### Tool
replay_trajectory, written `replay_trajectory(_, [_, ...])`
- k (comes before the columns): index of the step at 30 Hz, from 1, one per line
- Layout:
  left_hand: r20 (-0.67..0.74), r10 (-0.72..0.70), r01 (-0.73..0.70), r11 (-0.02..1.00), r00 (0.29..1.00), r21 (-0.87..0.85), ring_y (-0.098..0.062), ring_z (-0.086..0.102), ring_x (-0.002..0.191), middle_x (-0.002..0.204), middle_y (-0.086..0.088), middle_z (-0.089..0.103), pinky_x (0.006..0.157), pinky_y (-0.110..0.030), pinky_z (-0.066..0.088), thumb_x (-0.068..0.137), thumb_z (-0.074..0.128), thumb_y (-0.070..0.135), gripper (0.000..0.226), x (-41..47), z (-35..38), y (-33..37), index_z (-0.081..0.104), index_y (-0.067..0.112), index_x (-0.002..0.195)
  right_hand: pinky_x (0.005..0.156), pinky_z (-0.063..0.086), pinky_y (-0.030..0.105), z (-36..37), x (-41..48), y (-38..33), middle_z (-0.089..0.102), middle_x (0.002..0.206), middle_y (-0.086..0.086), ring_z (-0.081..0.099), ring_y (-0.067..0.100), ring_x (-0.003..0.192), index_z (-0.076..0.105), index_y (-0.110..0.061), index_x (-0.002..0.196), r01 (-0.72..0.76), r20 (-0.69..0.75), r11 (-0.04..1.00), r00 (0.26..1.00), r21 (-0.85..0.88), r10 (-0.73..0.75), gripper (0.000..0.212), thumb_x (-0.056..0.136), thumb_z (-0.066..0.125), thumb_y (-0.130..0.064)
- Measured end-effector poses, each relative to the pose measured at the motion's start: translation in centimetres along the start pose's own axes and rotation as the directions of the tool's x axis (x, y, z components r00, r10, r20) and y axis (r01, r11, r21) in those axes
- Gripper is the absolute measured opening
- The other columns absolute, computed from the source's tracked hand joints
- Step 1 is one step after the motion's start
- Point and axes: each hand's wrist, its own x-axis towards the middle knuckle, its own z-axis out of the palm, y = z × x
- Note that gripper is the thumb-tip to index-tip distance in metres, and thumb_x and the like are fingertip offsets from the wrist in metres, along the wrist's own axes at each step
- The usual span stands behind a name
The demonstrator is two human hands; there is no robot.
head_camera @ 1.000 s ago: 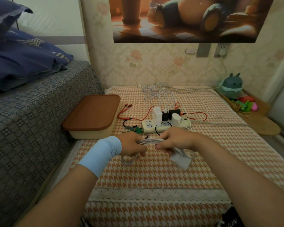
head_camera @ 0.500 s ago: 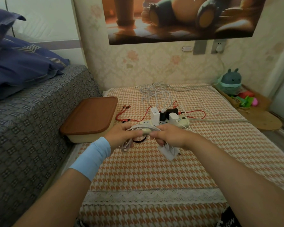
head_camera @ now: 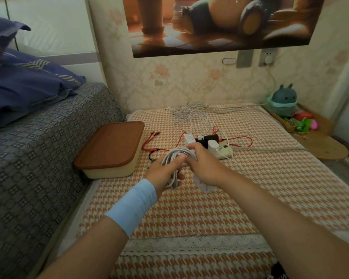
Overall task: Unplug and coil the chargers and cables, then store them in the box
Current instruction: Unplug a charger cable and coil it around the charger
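Observation:
Both hands hold one coiled white cable (head_camera: 174,158) above the checked cloth. My left hand (head_camera: 165,172), with a blue wristband, grips the coil's left side. My right hand (head_camera: 202,166) closes on its right side, and a white charger block (head_camera: 203,185) hangs below that hand. Just behind lies a white power strip (head_camera: 223,151) with white and black chargers plugged in. Red cables (head_camera: 152,142) and loose white cables (head_camera: 191,119) spread around it. The cream box with a brown lid (head_camera: 111,147) sits shut at the left.
A grey patterned bed edge (head_camera: 48,150) rises at the left, touching the box. A wall runs behind the cloth-covered surface. At the right stands a low wooden shelf (head_camera: 326,146) with a teal toy and small colourful items.
Both hands have lifted and carried the coil farther away, toward the power strip. The coil has turned from lying flat to a looped bundle in the left hand.

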Motion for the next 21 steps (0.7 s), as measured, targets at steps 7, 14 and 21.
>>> replay_trajectory(7, [-0.050,0.073,-0.075,0.996,0.996,-0.045,-0.017,0.064,0.103,0.104,0.004,0.074,0.085,-0.037,0.051,0.079,0.075,0.036,0.026,0.4,-0.3,0.6,0.072,0.028,0.103,0.092,0.051,0.039,1.2,-0.3,-0.9,0.039,0.158,0.013,0.058,0.031,0.123,-0.005,-0.030,0.160,0.104,0.048,0.992,0.994,-0.070,-0.101,0.075,0.106,0.046,-0.031])
replay_trajectory(14, [-0.077,0.110,-0.111,0.994,0.991,-0.009,-0.022,0.067,0.100,0.099,-0.003,0.075,0.085,-0.039,0.057,0.079,0.078,0.019,0.016,0.8,-0.9,1.3,0.075,0.024,0.094,0.083,0.056,0.048,2.0,-0.3,-1.0,0.062,0.130,0.014,0.067,0.028,0.091,-0.011,-0.035,0.158,0.137,0.162,0.984,0.980,-0.111,-0.118,0.081,0.104,0.048,-0.024])
replay_trajectory(21, [-0.099,0.188,-0.188,0.982,0.977,0.003,-0.023,0.069,0.095,0.092,-0.003,0.075,0.086,-0.042,0.057,0.087,0.072,0.023,0.006,1.0,-1.9,1.7,0.078,0.022,0.087,0.067,0.049,0.032,1.7,-0.4,-2.0,0.066,0.082,0.010,0.061,0.015,0.069,0.067,-0.015,0.096,0.125,0.147,0.989,0.980,0.079,-0.136,0.011,0.087,0.071,-0.019])
